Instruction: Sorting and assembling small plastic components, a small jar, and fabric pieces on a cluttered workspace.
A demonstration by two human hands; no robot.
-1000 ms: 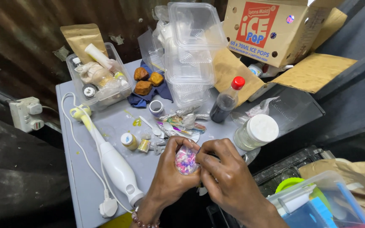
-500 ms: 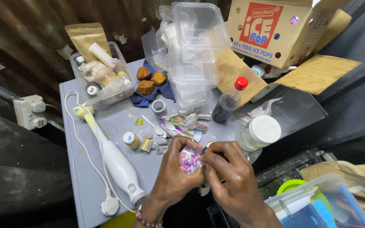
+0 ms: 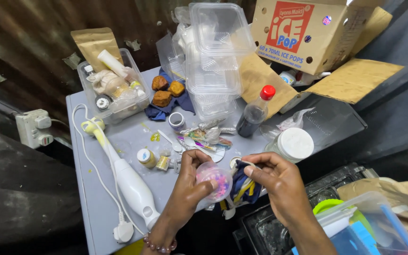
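Pink and purple sprinkles fill a small clear tub [image 3: 215, 178], and the left hand [image 3: 188, 188] is wrapped tight around it, just above the near edge of the grey table [image 3: 90, 208]. The right hand [image 3: 279, 182] pinches a dark blue bag [image 3: 244, 188] with yellow stripes, right beside the tub. The tub looks open at the top, but I cannot tell for sure. The white blender [image 3: 131, 184] and the little jars [image 3: 153, 159] lie untouched, so the work seems just begun.
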